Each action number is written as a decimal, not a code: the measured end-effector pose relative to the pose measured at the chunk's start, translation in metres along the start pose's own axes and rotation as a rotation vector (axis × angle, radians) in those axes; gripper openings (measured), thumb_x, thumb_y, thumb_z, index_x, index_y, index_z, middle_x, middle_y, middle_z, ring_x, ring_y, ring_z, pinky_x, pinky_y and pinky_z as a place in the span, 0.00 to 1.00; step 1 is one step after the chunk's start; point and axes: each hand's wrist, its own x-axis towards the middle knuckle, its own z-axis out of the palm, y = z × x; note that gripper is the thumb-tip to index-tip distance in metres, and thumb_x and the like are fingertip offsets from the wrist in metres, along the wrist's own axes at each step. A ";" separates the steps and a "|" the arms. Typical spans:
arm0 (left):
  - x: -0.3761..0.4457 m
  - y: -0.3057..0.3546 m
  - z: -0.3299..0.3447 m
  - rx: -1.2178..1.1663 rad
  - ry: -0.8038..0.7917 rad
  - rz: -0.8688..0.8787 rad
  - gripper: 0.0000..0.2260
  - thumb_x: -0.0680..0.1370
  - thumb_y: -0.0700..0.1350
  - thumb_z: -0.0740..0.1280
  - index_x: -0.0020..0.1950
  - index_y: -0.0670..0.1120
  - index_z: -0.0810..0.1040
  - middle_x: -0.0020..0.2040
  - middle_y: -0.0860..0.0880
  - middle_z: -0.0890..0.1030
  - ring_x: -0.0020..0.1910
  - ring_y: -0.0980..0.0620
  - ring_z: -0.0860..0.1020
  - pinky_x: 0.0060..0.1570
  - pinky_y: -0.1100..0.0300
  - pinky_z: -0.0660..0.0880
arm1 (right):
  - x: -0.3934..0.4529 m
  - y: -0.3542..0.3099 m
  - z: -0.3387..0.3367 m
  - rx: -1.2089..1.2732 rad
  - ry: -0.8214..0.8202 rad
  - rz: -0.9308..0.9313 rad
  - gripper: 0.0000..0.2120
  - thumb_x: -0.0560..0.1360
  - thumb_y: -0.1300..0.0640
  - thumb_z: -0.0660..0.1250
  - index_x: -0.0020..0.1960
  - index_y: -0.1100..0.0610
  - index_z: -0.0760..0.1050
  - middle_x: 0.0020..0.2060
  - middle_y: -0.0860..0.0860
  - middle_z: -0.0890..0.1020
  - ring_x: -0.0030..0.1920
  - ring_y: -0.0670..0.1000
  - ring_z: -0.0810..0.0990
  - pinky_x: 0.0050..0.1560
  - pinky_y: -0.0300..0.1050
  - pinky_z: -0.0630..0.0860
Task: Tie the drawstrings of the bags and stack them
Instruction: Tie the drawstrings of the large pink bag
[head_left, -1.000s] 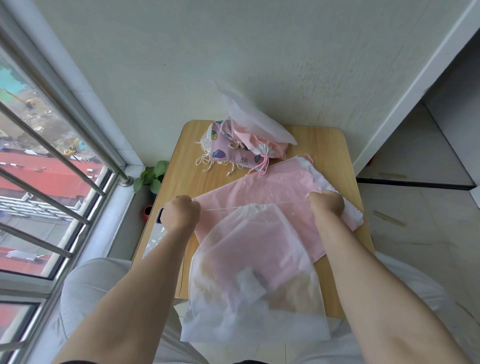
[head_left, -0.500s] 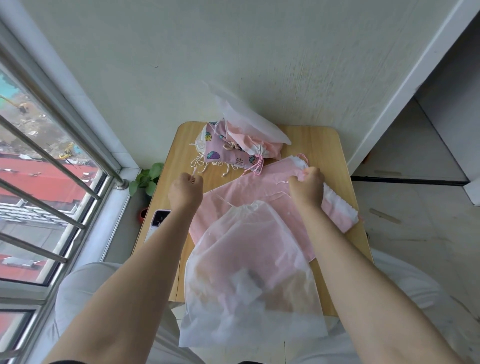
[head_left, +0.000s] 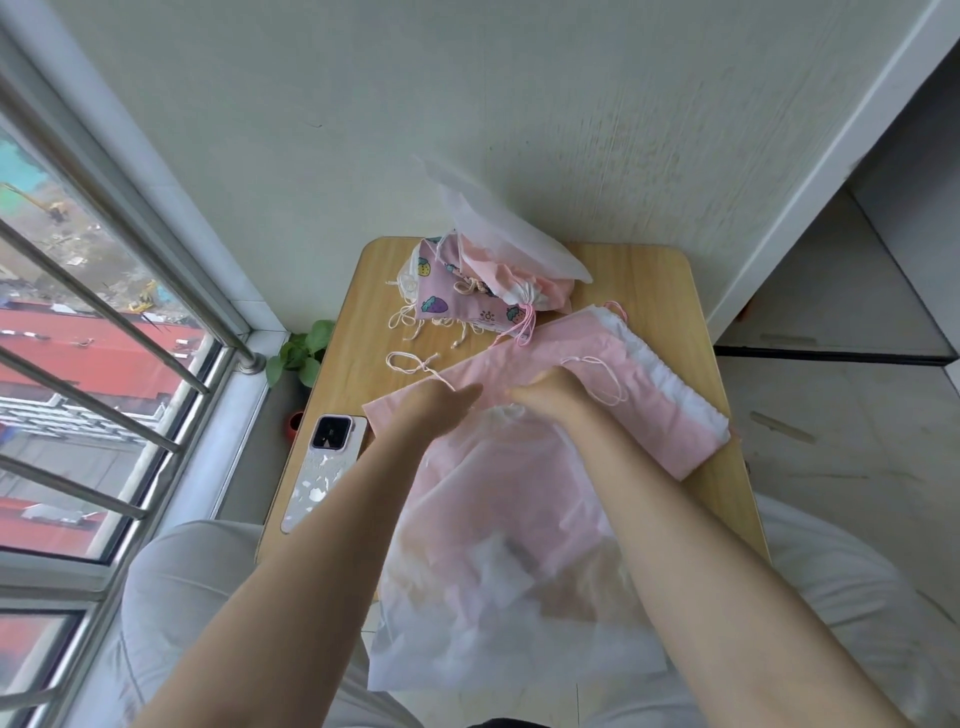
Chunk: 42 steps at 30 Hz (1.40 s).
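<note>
The translucent white bag (head_left: 498, 545) is lying on the wooden bench (head_left: 649, 291), its bottom hanging over the near edge and its gathered mouth (head_left: 506, 413) sitting between the two hands, on top of a flat pink bag (head_left: 639, 400). The left hand (head_left: 441, 405) and right hand (head_left: 550, 389) are meeting at that mouth; whether either grip is pinching the drawstrings (head_left: 597, 384) I cannot tell, since the fingers are blurred. The fabric is looking thin, light and floppy, so it is likely sliding easily; the cords near the puckered neck seem the place to take hold. Tied bags (head_left: 467, 296) are piling by the wall, a phone (head_left: 324, 467) lying left.
</note>
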 end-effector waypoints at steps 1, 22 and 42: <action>0.000 0.005 0.003 -0.014 -0.004 0.011 0.23 0.78 0.60 0.62 0.36 0.42 0.76 0.34 0.47 0.77 0.36 0.47 0.76 0.42 0.55 0.71 | 0.002 0.000 0.000 0.008 0.012 -0.023 0.09 0.73 0.53 0.69 0.42 0.59 0.77 0.34 0.51 0.77 0.42 0.54 0.78 0.32 0.40 0.68; -0.015 0.039 -0.002 -0.755 -0.128 0.179 0.11 0.79 0.41 0.63 0.46 0.39 0.84 0.30 0.47 0.75 0.30 0.49 0.70 0.38 0.57 0.69 | -0.009 -0.039 -0.023 0.528 0.125 -0.384 0.07 0.75 0.58 0.68 0.40 0.55 0.82 0.39 0.50 0.84 0.42 0.45 0.80 0.48 0.40 0.77; -0.007 0.031 -0.004 -0.864 -0.077 0.150 0.12 0.82 0.41 0.61 0.45 0.41 0.82 0.34 0.47 0.77 0.31 0.52 0.72 0.35 0.62 0.71 | -0.013 -0.020 -0.055 -0.036 0.029 -0.228 0.17 0.76 0.47 0.66 0.38 0.60 0.79 0.26 0.49 0.71 0.28 0.48 0.69 0.33 0.42 0.65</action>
